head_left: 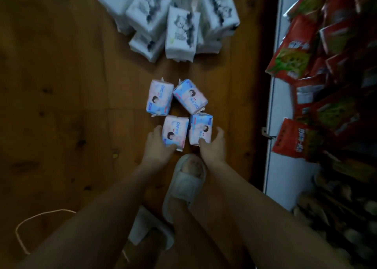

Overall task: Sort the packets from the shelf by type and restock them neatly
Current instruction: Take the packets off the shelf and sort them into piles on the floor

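Note:
Several small pink-and-blue packets lie together on the wooden floor. My left hand (158, 146) grips the near-left packet (175, 131), thumb under its near edge and fingers along its left side. My right hand (214, 146) grips the near-right packet (201, 128), thumb on its near edge and fingers curled round its right side. The two far packets, one at the left (159, 98) and one at the right (190, 96), lie untouched just beyond. Farther off sits a heap of larger white packets (181, 32) printed with a dark cartoon.
A white shelf unit (273, 105) runs along the right, hung with red and green snack bags (295, 50). A foot in a pale slipper (186, 179) stands just behind my hands. A loop of cord (20, 228) lies at the lower left.

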Motion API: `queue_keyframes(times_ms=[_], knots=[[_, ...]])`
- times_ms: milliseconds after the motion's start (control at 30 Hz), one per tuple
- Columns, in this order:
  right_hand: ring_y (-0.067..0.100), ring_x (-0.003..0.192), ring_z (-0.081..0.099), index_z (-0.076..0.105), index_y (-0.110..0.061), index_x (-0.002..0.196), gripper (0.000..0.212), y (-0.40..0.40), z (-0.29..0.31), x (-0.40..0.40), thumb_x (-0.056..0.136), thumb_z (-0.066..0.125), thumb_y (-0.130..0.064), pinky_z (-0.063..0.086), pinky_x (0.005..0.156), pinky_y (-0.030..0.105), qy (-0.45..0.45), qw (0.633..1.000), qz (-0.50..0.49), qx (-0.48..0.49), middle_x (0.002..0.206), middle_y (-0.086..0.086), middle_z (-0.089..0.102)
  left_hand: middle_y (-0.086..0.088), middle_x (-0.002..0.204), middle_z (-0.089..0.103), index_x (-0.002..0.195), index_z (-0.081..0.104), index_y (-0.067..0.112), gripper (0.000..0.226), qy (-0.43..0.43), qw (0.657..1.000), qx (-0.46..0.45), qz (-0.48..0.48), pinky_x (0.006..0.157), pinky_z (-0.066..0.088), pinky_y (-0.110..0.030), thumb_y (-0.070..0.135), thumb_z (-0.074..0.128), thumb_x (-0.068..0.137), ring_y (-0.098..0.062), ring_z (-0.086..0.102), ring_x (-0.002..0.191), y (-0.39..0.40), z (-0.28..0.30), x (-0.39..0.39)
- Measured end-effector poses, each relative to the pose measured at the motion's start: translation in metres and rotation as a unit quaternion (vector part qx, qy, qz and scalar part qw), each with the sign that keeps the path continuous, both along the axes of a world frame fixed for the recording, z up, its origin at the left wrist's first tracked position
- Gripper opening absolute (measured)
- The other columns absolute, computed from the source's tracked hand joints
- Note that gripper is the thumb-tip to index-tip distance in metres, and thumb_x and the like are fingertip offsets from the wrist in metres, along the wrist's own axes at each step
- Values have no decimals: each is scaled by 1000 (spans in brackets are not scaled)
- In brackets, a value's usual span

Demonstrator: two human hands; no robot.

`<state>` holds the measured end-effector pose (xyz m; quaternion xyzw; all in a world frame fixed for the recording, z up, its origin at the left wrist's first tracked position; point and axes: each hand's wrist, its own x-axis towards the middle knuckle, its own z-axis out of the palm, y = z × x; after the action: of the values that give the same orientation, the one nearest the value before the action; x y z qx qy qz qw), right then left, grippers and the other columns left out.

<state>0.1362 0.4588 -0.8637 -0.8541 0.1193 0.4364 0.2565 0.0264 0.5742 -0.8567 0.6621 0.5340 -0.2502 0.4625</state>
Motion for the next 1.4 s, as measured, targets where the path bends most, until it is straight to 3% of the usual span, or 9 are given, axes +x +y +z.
queue_keyframes(times_ms=[133,233,333,533,700,833,933,1067,1400], knots=[[29,132,45,37,-14,145,58,-8,100,16,93,61,-18,38,105,36,37,999,5,-23,144,11,45,-20,138,45,145,35,12,68,52,995,-14,-80,102,36,-38,33,68,88,-34,43,128,19,99,12],[23,113,57,51,-11,131,40,-18,204,28,94,61,-22,47,89,33,89,995,37,0,128,10,58,-13,139,48,144,38,18,64,62,982,-8,-177,104,41,-40,41,64,90,-31,46,127,36,204,32],[19,96,57,60,-11,114,21,-25,321,44,96,56,-21,42,77,28,120,987,100,32,109,6,63,-4,130,58,133,51,22,51,37,969,17,-245,95,49,-41,44,62,88,-25,55,116,49,320,50],[26,85,62,61,-11,86,16,-28,496,55,93,55,-24,49,75,38,-27,987,134,78,85,7,65,-2,109,65,115,62,24,38,-49,929,85,-358,81,53,-40,50,58,88,-25,61,99,62,489,74],[24,78,60,59,-10,81,23,-20,582,29,94,57,-28,43,68,34,-144,981,86,94,75,5,61,-1,113,65,116,63,27,45,-138,881,123,-435,77,53,-37,58,47,88,-22,62,100,64,574,68],[18,77,61,61,-10,85,22,-12,638,-14,96,56,-29,46,68,34,-169,978,47,116,77,1,62,-2,114,63,119,61,23,43,-184,830,161,-502,75,48,-33,54,50,91,-22,59,104,56,635,55],[15,69,60,63,-11,89,22,-12,674,-35,95,56,-30,49,66,37,-195,972,26,127,82,6,67,-1,106,59,119,60,24,43,-236,797,168,-530,78,47,-35,54,48,91,-23,56,107,52,677,56],[16,68,60,64,-18,89,19,-18,731,-50,93,54,-34,45,63,31,-246,964,-15,101,83,3,69,1,118,60,117,61,28,42,-289,728,219,-582,91,47,-40,55,47,89,-24,52,113,41,733,65],[19,82,60,63,-15,88,18,-79,848,-77,94,55,-29,44,70,32,-393,918,-13,58,85,2,66,6,116,62,117,62,30,38,-432,641,259,-579,91,48,-39,53,51,90,-17,54,111,-25,836,72]])
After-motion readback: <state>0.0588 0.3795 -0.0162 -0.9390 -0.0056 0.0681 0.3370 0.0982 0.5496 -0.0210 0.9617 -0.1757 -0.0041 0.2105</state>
